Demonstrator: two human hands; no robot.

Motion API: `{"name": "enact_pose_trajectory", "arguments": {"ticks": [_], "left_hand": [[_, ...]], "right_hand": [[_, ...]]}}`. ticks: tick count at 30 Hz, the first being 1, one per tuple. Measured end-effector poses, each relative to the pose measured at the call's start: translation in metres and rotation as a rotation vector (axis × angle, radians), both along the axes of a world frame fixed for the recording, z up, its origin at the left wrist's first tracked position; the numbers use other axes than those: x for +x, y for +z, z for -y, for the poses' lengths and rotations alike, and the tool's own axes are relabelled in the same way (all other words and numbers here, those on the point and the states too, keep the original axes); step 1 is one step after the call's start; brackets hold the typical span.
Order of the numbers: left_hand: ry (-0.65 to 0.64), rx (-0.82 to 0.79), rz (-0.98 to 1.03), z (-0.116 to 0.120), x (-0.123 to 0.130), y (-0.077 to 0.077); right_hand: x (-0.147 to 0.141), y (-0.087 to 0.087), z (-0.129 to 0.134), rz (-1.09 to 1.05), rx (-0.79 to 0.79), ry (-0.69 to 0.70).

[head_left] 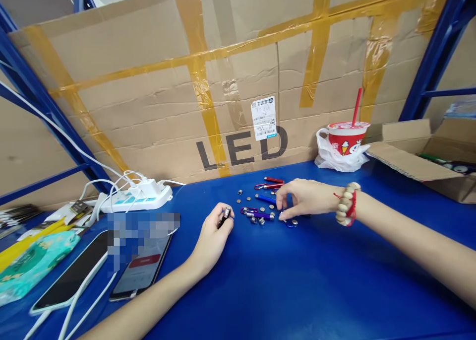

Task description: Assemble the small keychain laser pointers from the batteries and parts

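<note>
My left hand is closed around a small black flashlight tube with a silvery end pointing up. My right hand reaches over a group of small parts, its thumb and fingers curled together in a pinch. What lies between those fingertips is too small to make out. Close by are a purple mini flashlight with a carabiner clip, a blue tube and red tubes. Several button cells and silvery end pieces lie among them. A blue clip sits partly beneath my right hand.
Two phones with white cables lie at left, near a power strip and a teal packet. A red cup in a plastic bag and an open carton stand at right. Taped cardboard walls the back.
</note>
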State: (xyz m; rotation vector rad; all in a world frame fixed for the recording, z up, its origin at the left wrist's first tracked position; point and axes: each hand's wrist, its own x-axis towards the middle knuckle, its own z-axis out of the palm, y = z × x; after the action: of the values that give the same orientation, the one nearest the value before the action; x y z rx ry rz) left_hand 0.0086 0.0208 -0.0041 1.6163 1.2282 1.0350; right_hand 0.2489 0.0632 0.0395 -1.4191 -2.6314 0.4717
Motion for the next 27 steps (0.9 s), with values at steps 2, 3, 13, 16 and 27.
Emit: {"name": "enact_pose_trajectory", "arguments": {"ticks": [2,3,13,16,27], "left_hand": [[-0.008,0.014,-0.002,0.0,0.001,-0.001],[-0.015,0.025,-0.004,0.0,0.001,-0.001],[-0.053,0.146,-0.121,0.008,0.004,0.005],[-0.034,0.159,-0.133,0.008,0.003,0.005],[-0.026,0.173,-0.19,0.006,0.003,-0.004]], "right_hand": [[0.001,-0.005,-0.003,-0.019,-0.071,0.004],[0.001,-0.008,-0.005,-0.043,-0.092,0.016],[-0.006,-0.028,-0.017,-0.018,0.293,-0.031],[-0.006,-0.033,-0.018,-0.091,0.326,-0.084],[-0.016,-0.04,-0.017,-0.346,0.276,-0.116]]}}
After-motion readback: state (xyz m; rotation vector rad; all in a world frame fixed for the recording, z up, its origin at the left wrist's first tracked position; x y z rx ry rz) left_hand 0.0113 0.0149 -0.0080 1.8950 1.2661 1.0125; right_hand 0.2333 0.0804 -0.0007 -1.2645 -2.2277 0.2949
